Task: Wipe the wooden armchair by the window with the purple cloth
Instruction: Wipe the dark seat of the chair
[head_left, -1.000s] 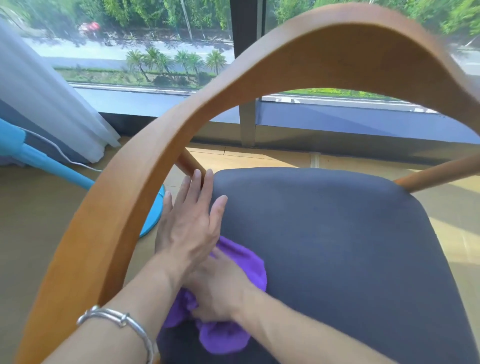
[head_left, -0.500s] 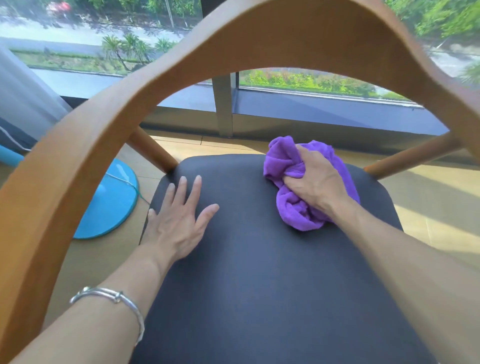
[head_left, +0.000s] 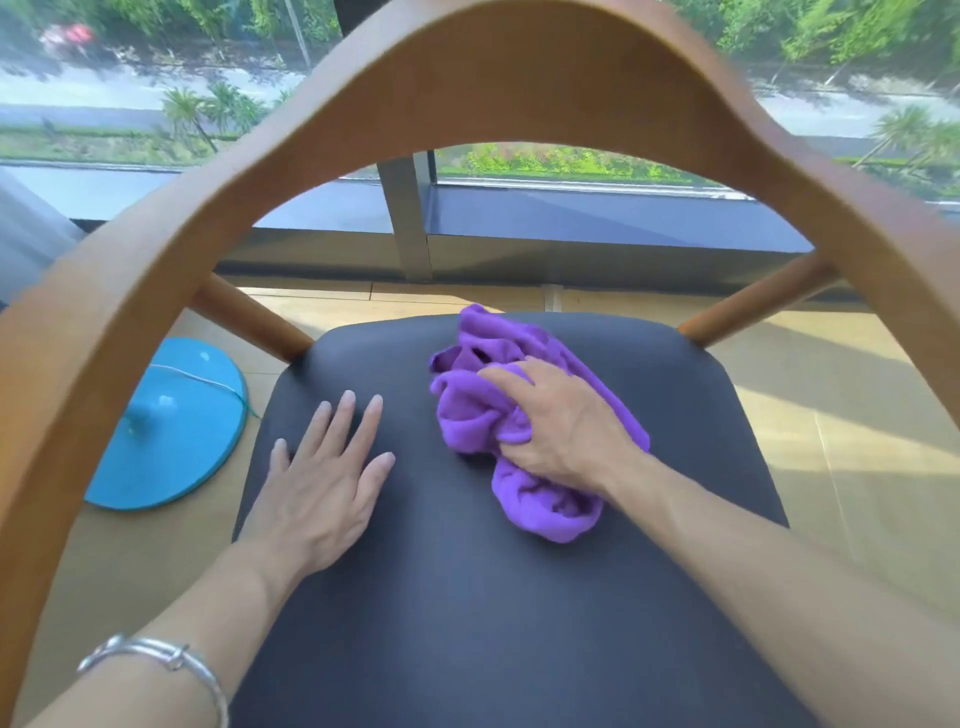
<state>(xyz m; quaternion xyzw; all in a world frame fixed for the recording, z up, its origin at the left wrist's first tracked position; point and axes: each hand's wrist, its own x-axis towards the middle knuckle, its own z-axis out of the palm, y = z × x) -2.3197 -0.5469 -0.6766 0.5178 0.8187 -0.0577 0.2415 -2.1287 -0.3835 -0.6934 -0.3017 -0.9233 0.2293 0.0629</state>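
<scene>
- A silver bracelet (head_left: 156, 657) sits on the left wrist, closest to the camera at the lower left.
- The left hand (head_left: 322, 483) lies flat on the dark seat cushion (head_left: 467, 623), palm down, fingers straight and slightly spread; it holds nothing.
- To its right and a little farther off, the right hand (head_left: 563, 431) presses down on the purple cloth (head_left: 535, 512), with its fingers curled into the bunched fabric and gripping it.
- The cloth lies crumpled on the far half of the cushion, right of centre. Folds stick out past the fingertips and below the wrist.
- The two hands are apart, with bare cushion between them.
- The wooden armchair (head_left: 519, 78) frames the view: its curved back rail arches over both arms, and two round wooden struts meet the cushion's far corners.
- On the floor (head_left: 857, 415) left of the seat stands a blue round base (head_left: 166, 436) with a thin white cord across it.
- Beyond is the window (head_left: 597, 156), with a grey upright post, and palms and greenery outside.
</scene>
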